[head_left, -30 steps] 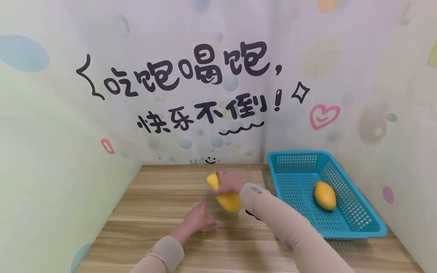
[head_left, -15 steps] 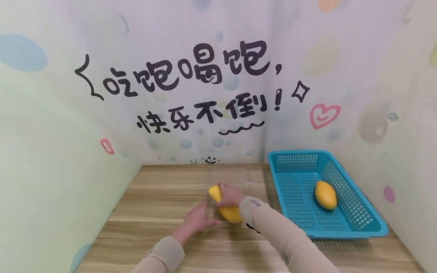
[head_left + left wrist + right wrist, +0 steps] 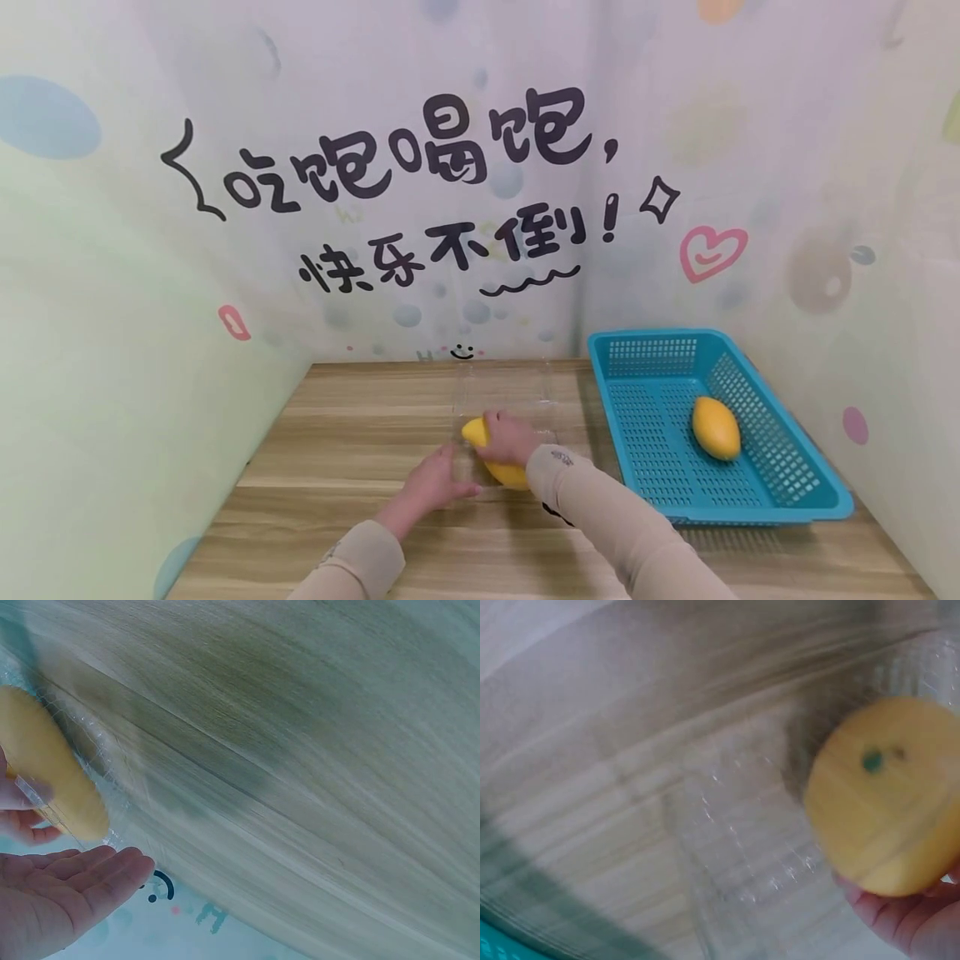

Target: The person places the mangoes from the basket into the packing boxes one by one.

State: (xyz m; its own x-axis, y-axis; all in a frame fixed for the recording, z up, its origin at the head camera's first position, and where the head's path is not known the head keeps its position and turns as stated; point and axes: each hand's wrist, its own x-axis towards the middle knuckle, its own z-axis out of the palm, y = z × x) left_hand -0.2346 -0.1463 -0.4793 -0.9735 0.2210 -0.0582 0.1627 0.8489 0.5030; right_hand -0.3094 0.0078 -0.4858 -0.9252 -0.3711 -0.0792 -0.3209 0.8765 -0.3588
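Observation:
My right hand (image 3: 510, 437) grips a yellow mango (image 3: 506, 477) from above, fingers curled over its middle. It is down inside a clear plastic box (image 3: 506, 403), close to the bottom. One end of the fruit pokes out left of the hand, the other toward me. In the right wrist view the rounded end of the mango shows a small green mark (image 3: 871, 760). My left hand (image 3: 431, 479) lies at the box's front left corner, fingers straight and thumb along the front side. In the left wrist view its fingertips come close to the clear wall.
A blue perforated basket (image 3: 611, 400) stands on the right with another mango (image 3: 716, 428) inside. The wooden tabletop (image 3: 345, 425) ends at a printed back wall (image 3: 375, 325), with more walls at both sides.
My right hand has moved the mango down and toward me, lower into the clear box. The left hand has stayed nearly still at the corner.

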